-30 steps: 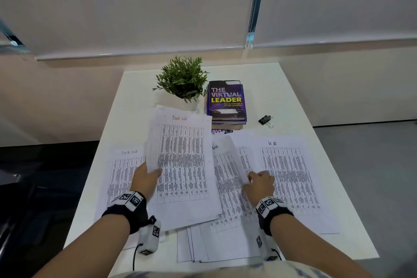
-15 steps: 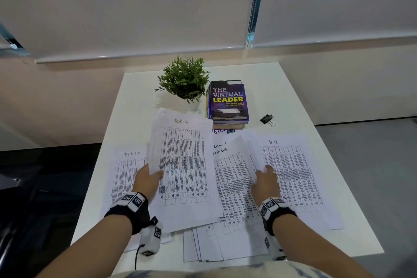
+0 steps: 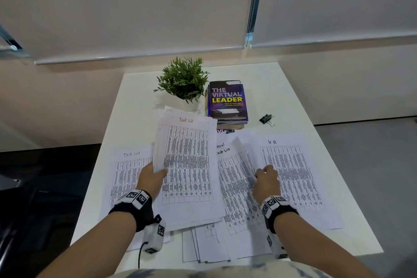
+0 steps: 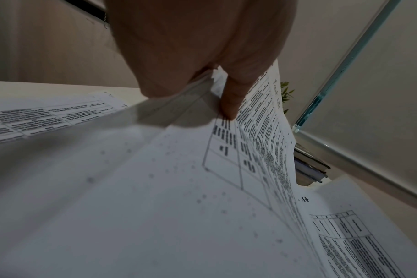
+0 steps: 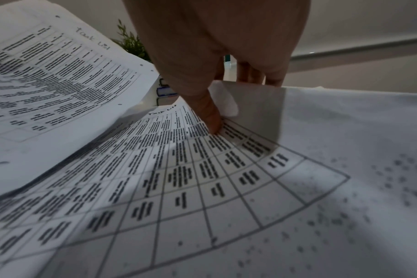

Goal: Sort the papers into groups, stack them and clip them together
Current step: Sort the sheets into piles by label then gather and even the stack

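White printed sheets are mid-sort: your left hand (image 3: 151, 179) pinches a raised "Task list" bundle (image 3: 188, 160) over the left pile (image 3: 126, 171), your right hand (image 3: 266, 179) pinches the HR sheet's (image 3: 293, 169) edge, so next judge that sheet's group; binder clip (image 3: 266, 119) untouched.

On the white table (image 3: 135, 101), the left hand (image 3: 151, 177) grips a lifted "Task List" sheaf (image 3: 187, 165) while the right hand (image 3: 267, 179) pinches the "HR" sheet's (image 3: 293, 171) left edge.
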`<action>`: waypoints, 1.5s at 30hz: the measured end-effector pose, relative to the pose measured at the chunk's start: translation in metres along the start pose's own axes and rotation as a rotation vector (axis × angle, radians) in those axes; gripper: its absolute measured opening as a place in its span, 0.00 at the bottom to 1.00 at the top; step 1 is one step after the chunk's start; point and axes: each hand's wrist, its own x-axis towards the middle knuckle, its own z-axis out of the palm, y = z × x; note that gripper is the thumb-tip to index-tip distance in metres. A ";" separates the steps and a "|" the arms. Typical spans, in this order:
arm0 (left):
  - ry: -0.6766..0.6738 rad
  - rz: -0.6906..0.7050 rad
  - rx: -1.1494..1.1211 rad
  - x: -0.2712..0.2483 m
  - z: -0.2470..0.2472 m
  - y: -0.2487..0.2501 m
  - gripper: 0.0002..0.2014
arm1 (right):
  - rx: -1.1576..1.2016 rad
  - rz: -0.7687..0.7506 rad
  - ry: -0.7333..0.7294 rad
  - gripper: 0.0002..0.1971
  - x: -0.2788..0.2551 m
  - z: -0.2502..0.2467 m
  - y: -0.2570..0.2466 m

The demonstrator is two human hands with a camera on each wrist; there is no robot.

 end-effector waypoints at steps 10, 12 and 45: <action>0.009 -0.017 -0.005 -0.003 0.003 0.004 0.06 | 0.337 0.073 -0.084 0.21 0.006 -0.003 0.001; 0.009 -0.010 -0.013 -0.003 0.004 0.004 0.06 | 0.475 0.153 -0.084 0.27 0.008 -0.012 0.007; -0.171 0.051 -0.293 -0.041 0.077 0.070 0.22 | 1.041 0.045 -0.397 0.11 0.015 -0.106 0.005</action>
